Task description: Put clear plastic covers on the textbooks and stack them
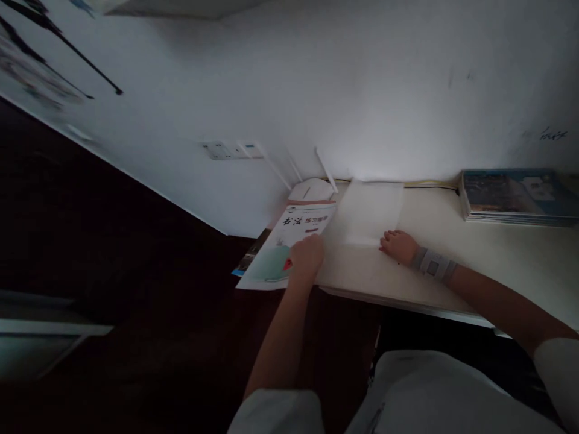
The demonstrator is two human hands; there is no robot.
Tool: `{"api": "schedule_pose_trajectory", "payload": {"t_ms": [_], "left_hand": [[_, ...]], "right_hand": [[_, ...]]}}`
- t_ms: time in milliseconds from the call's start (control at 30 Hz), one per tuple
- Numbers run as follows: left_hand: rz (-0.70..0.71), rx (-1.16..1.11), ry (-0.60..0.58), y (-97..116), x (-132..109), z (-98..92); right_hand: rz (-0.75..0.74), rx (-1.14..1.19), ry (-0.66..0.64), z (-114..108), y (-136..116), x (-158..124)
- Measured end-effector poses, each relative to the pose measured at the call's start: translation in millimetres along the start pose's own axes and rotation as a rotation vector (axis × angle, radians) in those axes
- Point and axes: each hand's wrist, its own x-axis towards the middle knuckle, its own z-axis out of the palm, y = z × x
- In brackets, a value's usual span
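Note:
At the left end of the desk lies a thin booklet (296, 224) with a white and green cover and large dark characters. My left hand (308, 258) is closed on the booklet's right edge, and the fingertips are hidden. Beneath the booklet, a darker booklet with a blue edge (248, 259) sticks out at the left. A translucent plastic book cover (373, 211) lies spread on the desk, its far edge against the wall. My right hand (400, 247), with a grey band on the wrist, rests at the cover's lower right corner, fingers slightly apart.
A white router (312, 190) with upright antennas stands behind the booklets. Wall sockets (230, 150) are to its left. A stack of books (515, 196) sits at the desk's right, against the wall. Cables run along the wall. The desk's front edge (407, 308) borders dark floor.

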Motion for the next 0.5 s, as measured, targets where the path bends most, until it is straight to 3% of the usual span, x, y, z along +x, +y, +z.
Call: {"api": "schedule_pose_trajectory", "payload": {"t_ms": [100,233,300,400,500], "left_hand": [[0.141,-0.028,0.036,12,-2,14.5],[0.712,-0.175,0.066,45,-23,13.6],[0.833,-0.329,0.079,64,-38,12.3],[0.724,-0.728,0.239,81,-62,7.7],[0.433,-1.198,0.396,79,-84,-5.1]], "right_hand": [[0.013,-0.034,0.049,-7,1,-11],[-0.014,-0.053,0.202,-41,0,-45],[-0.044,0.031,0.297,-60,5,-73],[0.047,0.236,0.54,-72,26,-122],[0.31,0.4,0.735,-52,60,-171]]}}
